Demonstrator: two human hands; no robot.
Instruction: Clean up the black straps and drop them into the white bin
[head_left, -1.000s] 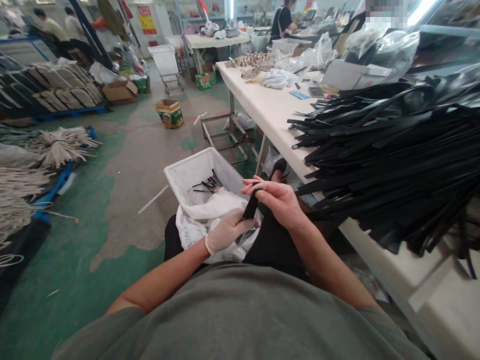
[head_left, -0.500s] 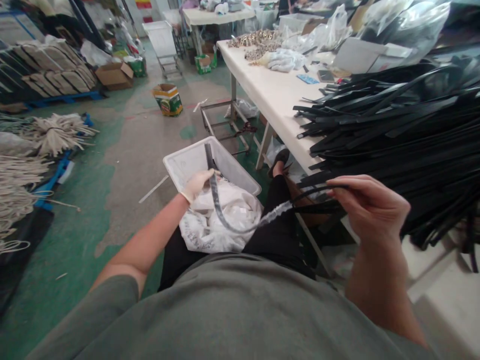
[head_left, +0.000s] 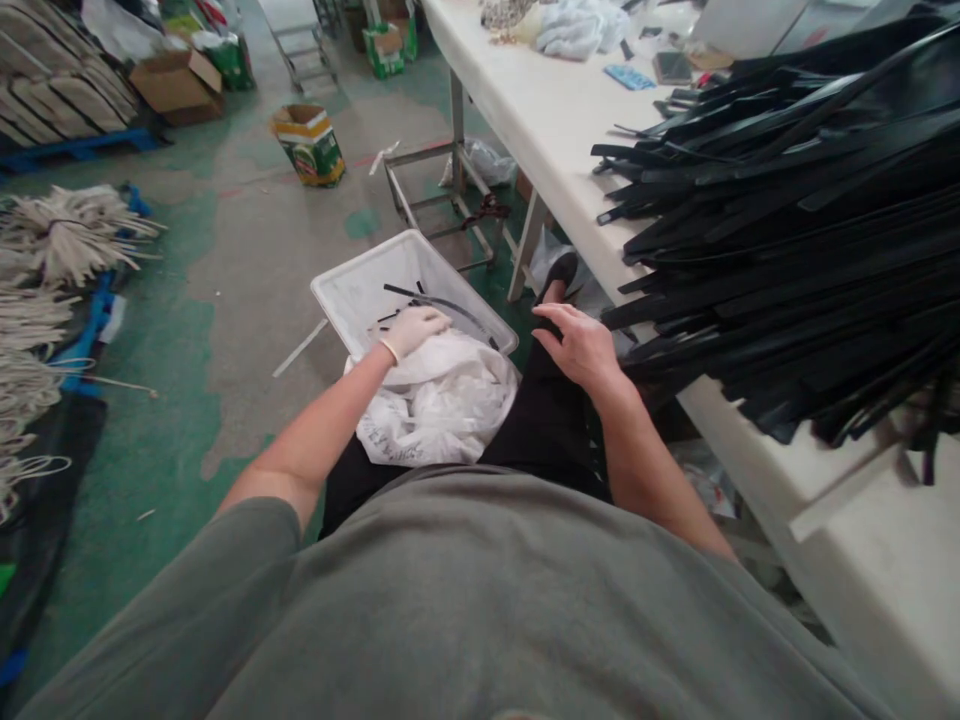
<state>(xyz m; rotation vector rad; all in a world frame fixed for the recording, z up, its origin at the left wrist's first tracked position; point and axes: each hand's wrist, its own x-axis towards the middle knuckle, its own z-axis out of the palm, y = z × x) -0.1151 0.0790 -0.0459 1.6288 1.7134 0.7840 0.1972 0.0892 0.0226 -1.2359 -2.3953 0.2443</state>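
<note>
My left hand, in a pale glove, lies over the edge of a white plastic bag on my lap, fingers lying fairly flat. Just past it, a black strap and some short black pieces rest inside a white plastic bin. My right hand is bare, held above my right thigh with thumb and fingers apart and nothing between them. To its right, a large heap of black straps hangs over the table's edge.
The long white table bears a blue packet and white gloves. A metal frame stands beside it. On the floor are a green and yellow carton, an open cardboard box and cream cord bundles.
The black strap, stretched between both hands before, is released and lies in the bin. My right hand has moved left and inward from the strap heap. The view has tilted down.
</note>
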